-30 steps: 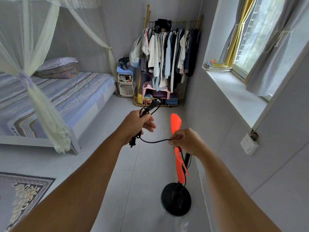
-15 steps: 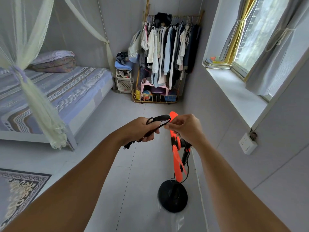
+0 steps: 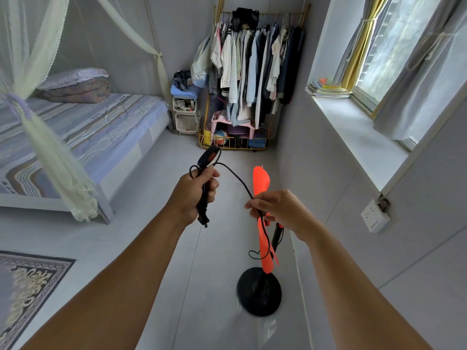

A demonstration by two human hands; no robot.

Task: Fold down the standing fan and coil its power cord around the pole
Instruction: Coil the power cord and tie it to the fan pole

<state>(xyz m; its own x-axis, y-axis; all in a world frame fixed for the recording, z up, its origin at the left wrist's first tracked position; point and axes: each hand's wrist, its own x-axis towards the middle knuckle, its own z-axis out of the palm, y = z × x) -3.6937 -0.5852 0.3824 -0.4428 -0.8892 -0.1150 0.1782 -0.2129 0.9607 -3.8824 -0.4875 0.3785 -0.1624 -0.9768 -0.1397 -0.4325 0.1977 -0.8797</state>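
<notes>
Bed [image 3: 83, 127] is sitting at left under a tied-back mosquito net [image 3: 50, 137]. Clothes rack [image 3: 255, 79] is filling the far corner, window [image 3: 394, 46] and sill [image 3: 353, 127] running along the right wall. Patterned rug [image 3: 27, 286] is showing at bottom left, wall socket [image 3: 375, 216] on the right wall near the floor.

Standing fan is standing on the floor by the right wall, between my 2 arms and closer to the right one. Its round black base [image 3: 259, 294] is sitting flat on the tiles, black pole [image 3: 276, 236] rising from it. Orange blades [image 3: 261, 183] are poking up above my right hand and hanging down below it toward the base.

My left hand [image 3: 195, 195] is gripping a bunch of gathered power cord [image 3: 237, 178] in a closed fist, held up left of the fan. Black inline switch [image 3: 208, 155] is sticking out above the fist, plug end [image 3: 203, 218] dangling below it.

My right hand [image 3: 280, 210] is pinching the cord between fingertips, right in front of the blades. 1 slack run is arcing between the 2 hands. Below the right hand the cord is looping down beside the lower blade. Can't tell whether any turns are around the pole.
</notes>
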